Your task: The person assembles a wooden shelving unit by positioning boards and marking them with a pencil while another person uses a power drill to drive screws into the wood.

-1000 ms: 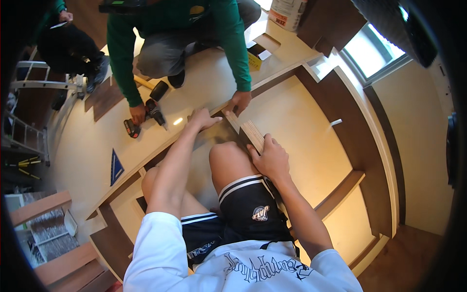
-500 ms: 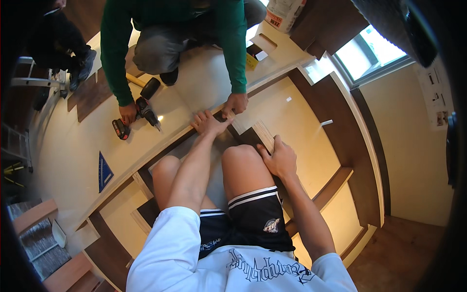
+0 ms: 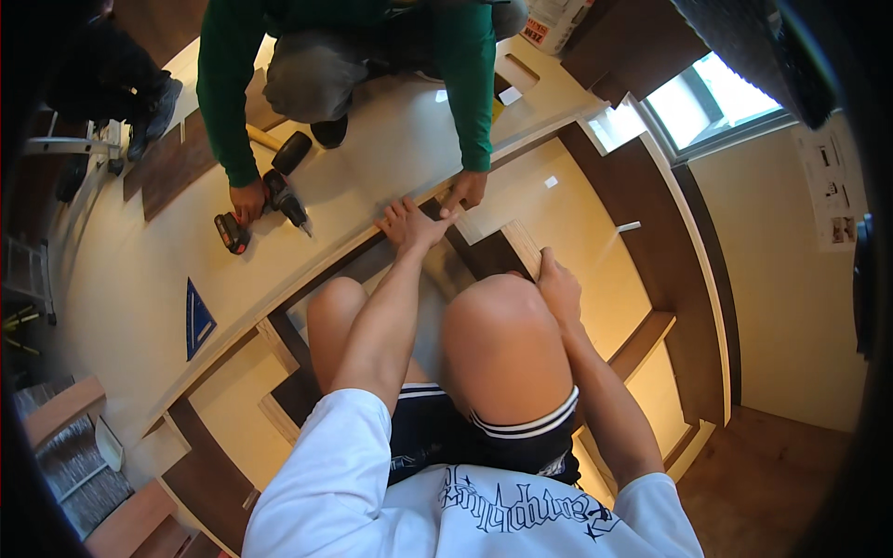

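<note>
My left hand (image 3: 412, 228) lies over the long wooden frame rail (image 3: 339, 256), its fingers bent across the edge and its thumb pointing right. Close beside it, a co-worker's hand (image 3: 465, 191) touches the end of a short dark crosspiece. With my right hand (image 3: 560, 286) I grip a dark board with a pale layered plywood edge (image 3: 523, 244), just beyond my right knee. The knee hides part of that board. A cordless drill (image 3: 286, 200) is in the co-worker's other hand (image 3: 247, 201), resting on the pale floor panel.
A blue triangular square (image 3: 198, 319) lies at the left. Near the co-worker's knees is a mallet (image 3: 292, 152). Dark frame boards (image 3: 693, 270) curve along the right, with a crosspiece (image 3: 642, 349) between them. A ladder (image 3: 70, 146) stands far left, a window (image 3: 712, 102) far right.
My right knee has risen toward the board, covering more of it. My view has shifted slightly. The co-worker's hand by the rail has moved a little right, and both my hands keep their places.
</note>
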Available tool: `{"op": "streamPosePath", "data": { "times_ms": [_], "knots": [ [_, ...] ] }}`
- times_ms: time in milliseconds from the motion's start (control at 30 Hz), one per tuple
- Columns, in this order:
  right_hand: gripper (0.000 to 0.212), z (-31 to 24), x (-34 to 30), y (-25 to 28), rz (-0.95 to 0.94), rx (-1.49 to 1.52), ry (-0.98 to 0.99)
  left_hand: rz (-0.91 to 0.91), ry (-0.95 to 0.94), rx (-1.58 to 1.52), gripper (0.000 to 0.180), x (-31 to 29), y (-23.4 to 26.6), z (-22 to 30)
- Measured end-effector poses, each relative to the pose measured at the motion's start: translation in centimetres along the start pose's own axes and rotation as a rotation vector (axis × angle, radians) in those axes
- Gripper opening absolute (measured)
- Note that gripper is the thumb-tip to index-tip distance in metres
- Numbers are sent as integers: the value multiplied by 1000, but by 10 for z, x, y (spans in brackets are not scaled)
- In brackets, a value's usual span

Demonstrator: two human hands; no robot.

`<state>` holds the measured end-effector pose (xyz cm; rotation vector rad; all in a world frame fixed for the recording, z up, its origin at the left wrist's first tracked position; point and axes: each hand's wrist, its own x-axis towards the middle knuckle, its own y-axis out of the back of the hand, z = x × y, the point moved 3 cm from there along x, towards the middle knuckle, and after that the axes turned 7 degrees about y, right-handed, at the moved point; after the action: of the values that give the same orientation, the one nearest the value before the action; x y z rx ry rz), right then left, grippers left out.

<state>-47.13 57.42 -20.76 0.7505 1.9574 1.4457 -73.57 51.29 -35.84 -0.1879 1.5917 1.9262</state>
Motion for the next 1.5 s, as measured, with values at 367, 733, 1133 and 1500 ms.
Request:
{"op": "streamPosePath", "data": {
  "times_ms": [367, 733, 1133, 1500],
  "knots": [
    [40, 16, 3, -7, -68, 28, -24, 138, -124, 28, 98, 10, -12, -26],
    [51, 4, 6, 3, -65, 71, -100, 243, -146, 8, 90, 17, -25, -33],
    [48, 15, 1, -5, -254, 200, -29, 343, -144, -59, 78, 15, -24, -34],
    [60, 71, 47, -29, -615, 519, 399, 510, -299, -249, 26, 27, -34, -52]
  ]
}}
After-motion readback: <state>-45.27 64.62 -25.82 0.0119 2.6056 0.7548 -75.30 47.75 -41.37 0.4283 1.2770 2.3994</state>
